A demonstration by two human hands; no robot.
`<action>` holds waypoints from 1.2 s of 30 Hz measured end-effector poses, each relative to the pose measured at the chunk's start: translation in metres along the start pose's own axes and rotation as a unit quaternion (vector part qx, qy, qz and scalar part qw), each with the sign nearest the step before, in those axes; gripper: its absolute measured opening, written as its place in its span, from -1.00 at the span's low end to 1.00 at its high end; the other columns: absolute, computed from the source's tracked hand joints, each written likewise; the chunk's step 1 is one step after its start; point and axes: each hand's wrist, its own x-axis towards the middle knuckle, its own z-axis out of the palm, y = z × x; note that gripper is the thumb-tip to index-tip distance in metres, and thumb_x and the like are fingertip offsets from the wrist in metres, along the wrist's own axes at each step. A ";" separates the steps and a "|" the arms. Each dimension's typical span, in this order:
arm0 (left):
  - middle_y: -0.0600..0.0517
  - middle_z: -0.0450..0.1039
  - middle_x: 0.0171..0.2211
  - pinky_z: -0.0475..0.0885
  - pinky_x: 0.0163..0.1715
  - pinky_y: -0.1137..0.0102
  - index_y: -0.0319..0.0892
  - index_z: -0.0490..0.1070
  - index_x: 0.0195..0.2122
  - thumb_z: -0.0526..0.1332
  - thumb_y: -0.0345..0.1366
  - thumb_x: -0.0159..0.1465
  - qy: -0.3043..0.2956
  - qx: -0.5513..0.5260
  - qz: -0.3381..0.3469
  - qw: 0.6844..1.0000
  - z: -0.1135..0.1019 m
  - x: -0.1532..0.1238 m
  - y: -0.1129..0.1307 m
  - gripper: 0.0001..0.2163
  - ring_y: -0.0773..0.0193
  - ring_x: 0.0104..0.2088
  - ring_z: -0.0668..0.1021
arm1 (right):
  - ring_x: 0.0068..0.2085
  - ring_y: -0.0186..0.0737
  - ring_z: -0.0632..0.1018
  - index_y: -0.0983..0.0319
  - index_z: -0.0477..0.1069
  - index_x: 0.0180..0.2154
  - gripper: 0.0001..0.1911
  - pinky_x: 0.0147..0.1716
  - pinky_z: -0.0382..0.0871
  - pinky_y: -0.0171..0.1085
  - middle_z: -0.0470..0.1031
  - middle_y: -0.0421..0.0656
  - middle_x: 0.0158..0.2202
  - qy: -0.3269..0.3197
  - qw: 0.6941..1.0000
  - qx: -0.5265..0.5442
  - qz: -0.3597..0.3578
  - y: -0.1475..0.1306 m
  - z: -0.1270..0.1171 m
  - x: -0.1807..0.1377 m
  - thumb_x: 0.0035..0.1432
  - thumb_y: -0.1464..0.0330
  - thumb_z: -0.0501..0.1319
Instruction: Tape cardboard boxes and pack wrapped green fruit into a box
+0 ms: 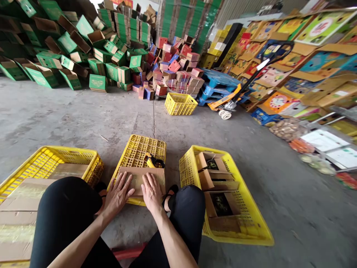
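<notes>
- At the head view's centre, a carton (138,179) lies top closed on an upturned yellow crate (143,149); the left hand (119,191) and right hand (151,191) rest flat on it, clamped on nothing.
- Left crate (75,149): closed cartons (16,219), apparently taped.
- Right crate (252,212): open cartons (206,180), judged unfinished.
- Tape dispenser (153,161): unheld, just beyond the carton.
- Concrete floor (117,115); heaped boxes (97,82) and pallet jack (231,99) behind.

grey floor (228,137), thin crack (154,124); corrugated wall (237,13) behind

Brown cardboard box (137,182), top closed, lying flat on near end of upturned yellow crate (136,150). Top maybe taped, can't confirm.
</notes>
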 end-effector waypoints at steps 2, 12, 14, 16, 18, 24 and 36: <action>-0.12 0.09 0.50 -0.13 0.46 -0.14 0.01 0.16 0.49 0.04 0.09 0.49 0.002 -0.002 -0.005 1.000 -0.001 -0.001 0.002 -0.41 -0.15 0.49 0.15 | 0.41 0.10 0.34 0.23 0.36 0.35 -0.51 0.38 0.27 0.08 0.36 -0.01 0.39 0.016 0.999 -0.007 0.030 0.018 0.001 -0.004 0.49 0.28 0.07; -0.05 -0.28 0.59 -0.04 0.49 -0.02 -0.02 -0.04 0.54 0.08 0.06 0.48 0.028 -0.132 -0.130 0.982 0.001 -0.002 -0.011 -0.32 -0.06 0.54 -0.05 | 0.25 -0.04 0.57 0.30 0.44 0.29 -0.47 0.27 0.44 -0.13 0.51 0.05 0.26 -0.006 0.965 0.160 0.209 0.082 -0.017 -0.003 0.35 0.40 0.07; -0.07 -0.28 0.59 0.01 0.48 -0.01 -0.02 -0.12 0.56 0.08 0.07 0.47 0.003 -0.186 -0.191 0.964 0.002 -0.002 -0.017 -0.28 -0.06 0.54 -0.02 | 0.21 -0.08 0.60 0.25 0.50 0.25 -0.48 0.25 0.45 -0.17 0.56 -0.01 0.22 -0.015 0.959 0.182 0.216 0.088 -0.021 -0.002 0.31 0.43 0.09; -0.11 -0.19 0.58 0.01 0.47 0.00 -0.03 -0.18 0.57 0.10 0.09 0.46 -0.018 -0.226 -0.217 0.950 0.002 -0.002 -0.021 -0.24 -0.06 0.53 0.02 | 0.14 -0.10 0.65 0.21 0.55 0.19 -0.48 0.21 0.49 -0.19 0.61 -0.04 0.16 -0.015 0.957 0.187 0.220 0.092 -0.024 -0.002 0.26 0.47 0.10; -0.13 -0.12 0.56 -0.03 0.48 0.00 -0.03 -0.23 0.57 0.10 0.09 0.45 -0.019 -0.249 -0.210 0.945 0.004 -0.002 -0.023 -0.21 -0.05 0.53 0.03 | 0.07 -0.09 0.68 0.19 0.59 0.15 -0.48 0.17 0.52 -0.17 0.65 -0.04 0.11 -0.012 0.955 0.194 0.223 0.095 -0.025 -0.004 0.22 0.50 0.10; -0.17 -0.07 0.55 0.00 0.46 -0.09 -0.05 -0.23 0.57 0.10 0.07 0.45 0.007 -0.243 -0.188 0.952 0.012 -0.005 -0.025 -0.22 -0.11 0.51 0.09 | -0.05 -0.09 0.73 0.20 0.66 0.01 -0.59 0.03 0.61 -0.17 0.70 -0.04 0.00 0.022 0.947 0.222 0.231 0.093 -0.029 -0.011 0.20 0.43 0.15; -0.18 -0.03 0.53 0.04 0.45 -0.10 -0.05 -0.24 0.57 0.11 0.06 0.45 0.013 -0.226 -0.179 0.957 0.017 -0.005 -0.028 -0.21 -0.10 0.51 0.09 | -0.10 -0.07 0.71 0.16 0.61 -0.29 -0.72 -0.03 0.60 -0.11 0.73 -0.07 -0.16 0.091 0.934 0.234 0.253 0.087 -0.029 -0.029 0.15 0.37 0.10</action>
